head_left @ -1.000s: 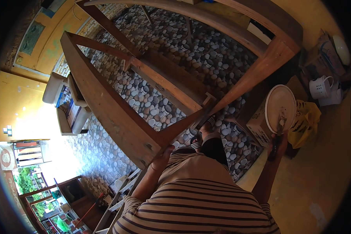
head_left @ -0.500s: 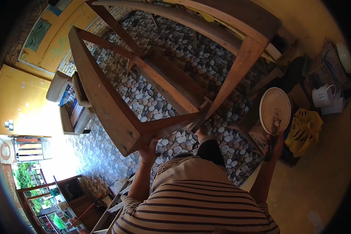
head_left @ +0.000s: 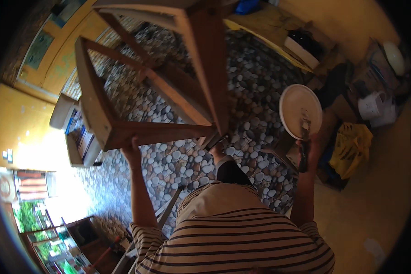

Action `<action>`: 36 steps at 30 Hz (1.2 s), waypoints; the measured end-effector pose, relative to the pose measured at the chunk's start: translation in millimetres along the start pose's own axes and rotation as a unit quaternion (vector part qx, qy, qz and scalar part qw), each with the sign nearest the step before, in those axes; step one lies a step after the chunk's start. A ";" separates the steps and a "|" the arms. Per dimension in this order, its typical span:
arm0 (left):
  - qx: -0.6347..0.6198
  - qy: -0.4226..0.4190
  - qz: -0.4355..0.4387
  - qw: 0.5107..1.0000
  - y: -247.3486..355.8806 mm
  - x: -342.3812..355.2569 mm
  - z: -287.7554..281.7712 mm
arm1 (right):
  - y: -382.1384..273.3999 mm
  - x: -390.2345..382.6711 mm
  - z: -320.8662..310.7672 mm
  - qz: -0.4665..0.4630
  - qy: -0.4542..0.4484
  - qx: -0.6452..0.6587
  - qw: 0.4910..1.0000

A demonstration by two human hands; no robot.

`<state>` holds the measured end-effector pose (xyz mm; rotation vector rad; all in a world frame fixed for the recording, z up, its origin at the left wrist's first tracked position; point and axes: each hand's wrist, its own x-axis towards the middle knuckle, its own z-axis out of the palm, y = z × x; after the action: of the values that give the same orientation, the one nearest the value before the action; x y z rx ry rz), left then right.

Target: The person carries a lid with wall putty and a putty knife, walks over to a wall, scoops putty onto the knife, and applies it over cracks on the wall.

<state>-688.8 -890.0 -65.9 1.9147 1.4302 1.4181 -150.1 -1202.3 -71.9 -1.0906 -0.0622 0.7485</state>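
The left hand [head_left: 131, 145] grips the lower rail of a wooden frame [head_left: 169, 91] tilted over a pebble-patterned floor [head_left: 260, 91]. The right hand [head_left: 308, 148] holds a brush [head_left: 304, 132] beside a round white lid [head_left: 299, 109].

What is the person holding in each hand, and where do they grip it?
The left hand grips the wooden frame under its near bottom rail. The right hand holds a brush by its handle, near the white lid.

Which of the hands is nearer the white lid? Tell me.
Right. The right hand holds a tool just below the white lid; the left hand grips the wooden frame, far off.
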 end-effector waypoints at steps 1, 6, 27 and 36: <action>-0.014 0.019 0.020 1.000 -9.8 7.8 -0.6 | -3.8 -1.9 6.6 0.023 -0.001 -0.011 1.000; 0.021 0.036 0.087 0.995 -26.1 53.3 11.0 | -5.0 -8.7 -1.8 -0.043 0.009 -0.017 0.999; 0.007 -0.015 -0.009 1.000 -46.1 84.8 19.0 | -41.8 -87.5 -73.8 -0.043 0.039 -0.110 0.992; -0.077 0.046 -0.147 0.985 -55.0 46.9 41.2 | -99.7 -123.9 -116.6 -0.101 0.155 -0.018 0.983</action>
<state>-681.8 -815.3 -101.8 1.4918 1.5223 1.4428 -145.7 -1389.1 -8.9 -1.2038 0.0774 0.3909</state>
